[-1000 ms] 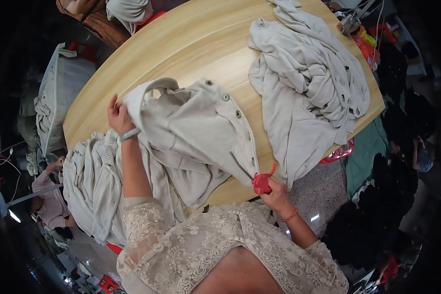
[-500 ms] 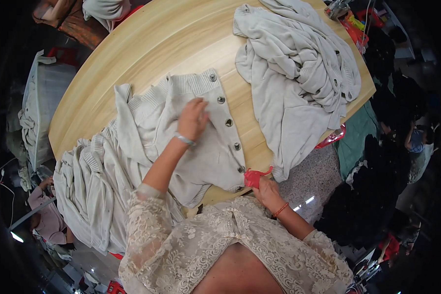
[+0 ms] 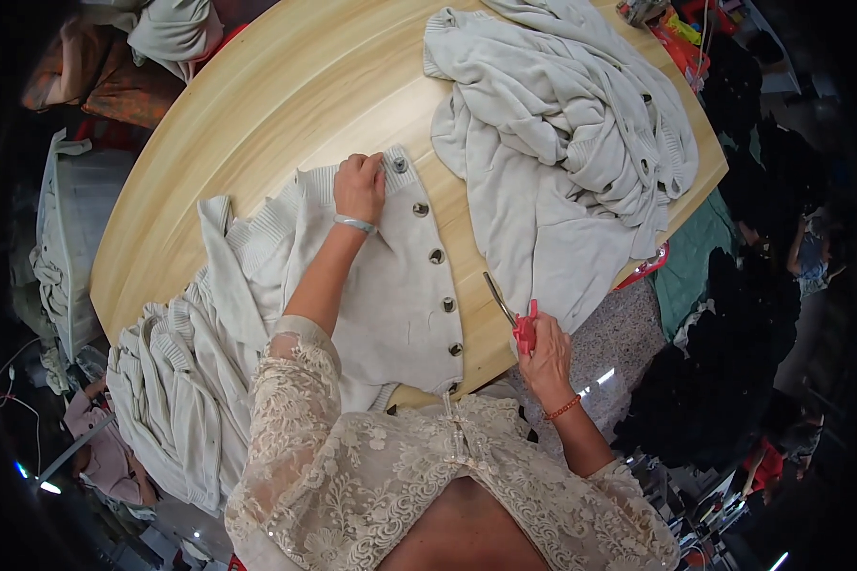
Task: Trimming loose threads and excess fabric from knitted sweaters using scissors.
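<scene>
One cardigan (image 3: 386, 276) — pale, rib-edged knit

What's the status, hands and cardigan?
Left hand on ribbed edge of cardigan. Right hand holding red-handled scissors, apart from it. Left forearm crosses above cardigan.

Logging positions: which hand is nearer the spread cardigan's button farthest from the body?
Left. The left hand is on the ribbed edge, beside that button; the right hand, holding a red-handled tool, is far lower right.
</scene>
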`<state>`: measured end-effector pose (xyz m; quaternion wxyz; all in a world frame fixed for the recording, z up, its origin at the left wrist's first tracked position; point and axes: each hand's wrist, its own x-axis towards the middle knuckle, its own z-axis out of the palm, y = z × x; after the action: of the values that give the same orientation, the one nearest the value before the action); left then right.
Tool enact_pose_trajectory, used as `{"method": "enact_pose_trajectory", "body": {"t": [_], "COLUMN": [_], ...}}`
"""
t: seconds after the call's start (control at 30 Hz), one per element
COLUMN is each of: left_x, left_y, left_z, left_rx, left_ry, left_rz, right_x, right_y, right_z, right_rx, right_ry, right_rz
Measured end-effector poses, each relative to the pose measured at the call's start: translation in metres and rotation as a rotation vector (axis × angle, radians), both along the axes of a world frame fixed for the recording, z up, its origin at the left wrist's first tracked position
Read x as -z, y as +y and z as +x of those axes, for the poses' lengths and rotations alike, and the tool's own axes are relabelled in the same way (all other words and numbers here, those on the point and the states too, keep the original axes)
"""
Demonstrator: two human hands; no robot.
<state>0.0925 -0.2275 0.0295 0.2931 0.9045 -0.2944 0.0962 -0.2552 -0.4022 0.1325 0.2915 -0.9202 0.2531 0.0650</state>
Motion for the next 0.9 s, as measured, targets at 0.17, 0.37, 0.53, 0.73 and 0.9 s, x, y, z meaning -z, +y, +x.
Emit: {"method": "enact_pose_trajectory", "body": {"t": [0.17, 0.37, 0.53, 0.73, 0.9], "left_x": [-0.002, -0.002, -0.012, -0.030, -0.047], "left_y": [-0.010, -0.009, -0.007, 0.017, 0.009], "left_z": [0.010, 0.011, -0.005, -0.047, -0.079], "left_rx": [0.115, 0.116, -0.017, -0.091, 0.245], "left_ry": [-0.020, -0.037, 0.162, 0.574, 0.188], "left_rz": [0.100, 0.050, -0.188, -0.367, 0.000], "right_x": [0.003, -0.008, 0.000, -0.010, -0.006], "right_y": [-0.008, -0.008, -0.016, -0.019, -0.018], "right_z": [0.001, 0.020, 0.026, 0.047, 0.061], "right_rx": [-0.018, -0.061, -0.047, -0.048, -0.262], "right_ry": [0.033, -0.063, -0.093, -0.068, -0.172], "right_rz": [0.018, -0.040, 0.056, 0.145, -0.057]}}
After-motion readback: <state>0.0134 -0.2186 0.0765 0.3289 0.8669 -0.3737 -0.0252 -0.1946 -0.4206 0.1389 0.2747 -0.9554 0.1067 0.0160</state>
